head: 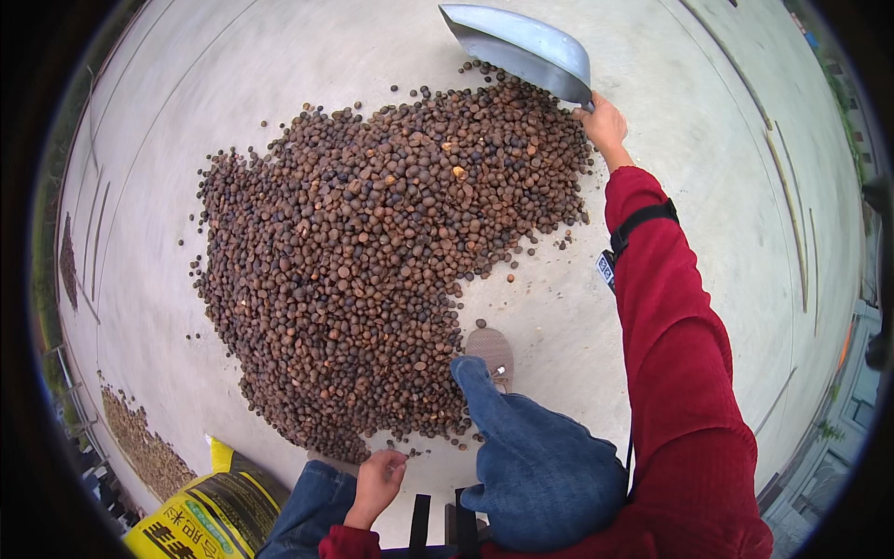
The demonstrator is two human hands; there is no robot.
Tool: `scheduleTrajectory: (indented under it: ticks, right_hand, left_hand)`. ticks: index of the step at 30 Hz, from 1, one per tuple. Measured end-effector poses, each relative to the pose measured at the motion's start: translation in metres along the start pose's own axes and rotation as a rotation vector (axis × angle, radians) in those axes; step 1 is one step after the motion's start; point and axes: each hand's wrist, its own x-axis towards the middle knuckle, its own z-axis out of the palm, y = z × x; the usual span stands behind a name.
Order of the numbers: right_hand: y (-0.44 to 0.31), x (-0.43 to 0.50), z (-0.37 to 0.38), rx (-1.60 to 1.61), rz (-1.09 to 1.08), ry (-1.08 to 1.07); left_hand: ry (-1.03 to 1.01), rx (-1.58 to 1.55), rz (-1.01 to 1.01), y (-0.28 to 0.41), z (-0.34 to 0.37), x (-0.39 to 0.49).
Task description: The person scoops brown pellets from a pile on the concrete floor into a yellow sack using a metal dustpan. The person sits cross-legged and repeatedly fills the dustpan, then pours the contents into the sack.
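Observation:
A big heap of round brown nuts or dried fruits [349,251] spreads over the concrete floor in front of me. At its far right end, my right hand [605,126] grips the short handle of a metal scoop [531,45]. The scoop is tilted on its side, its lower edge against the heap, and its inside is mostly turned away. My left hand [378,485] hovers beside my left knee near the heap's close edge. Its fingers are curled with the tips together; whether something small is between them is too small to tell.
My shoe [491,353] stands at the heap's right edge. A yellow and black printed sack [216,506] lies at lower left, by a spread of pale brown material [143,444]. Long thin poles [789,202] lie on the concrete [705,126] at right. A dark strip of material [68,262] lies far left.

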Motion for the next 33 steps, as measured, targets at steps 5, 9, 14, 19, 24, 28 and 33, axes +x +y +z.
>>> scheduleTrajectory:
  ticks: [5, 9, 14, 19, 24, 28, 33]
  right_hand:
    - [-0.002, -0.006, -0.005, 0.035, -0.099, -0.063]
    - [-0.007, -0.013, -0.015, 0.007, -0.213, -0.148]
    - [-0.018, -0.026, -0.025, -0.121, -0.29, -0.218]
    - [-0.031, -0.04, -0.031, -0.177, -0.305, -0.258]
    - [-0.045, -0.06, -0.025, -0.144, -0.404, -0.206]
    - [-0.059, -0.077, -0.022, -0.098, -0.438, -0.225]
    - [-0.075, -0.099, -0.024, -0.104, -0.426, -0.275]
  left_hand:
    - [0.007, 0.005, 0.017, 0.002, 0.0, 0.005]
    - [0.034, -0.007, 0.065, 0.004, -0.003, 0.014]
    - [0.092, -0.027, 0.053, 0.01, -0.011, 0.026]
    - [0.278, -0.061, 0.171, 0.025, -0.03, 0.053]
    - [0.445, -0.046, 0.231, 0.044, -0.05, 0.082]
    - [0.545, -0.033, 0.266, 0.052, -0.057, 0.096]
    - [0.634, 0.043, 0.295, 0.048, -0.06, 0.105]
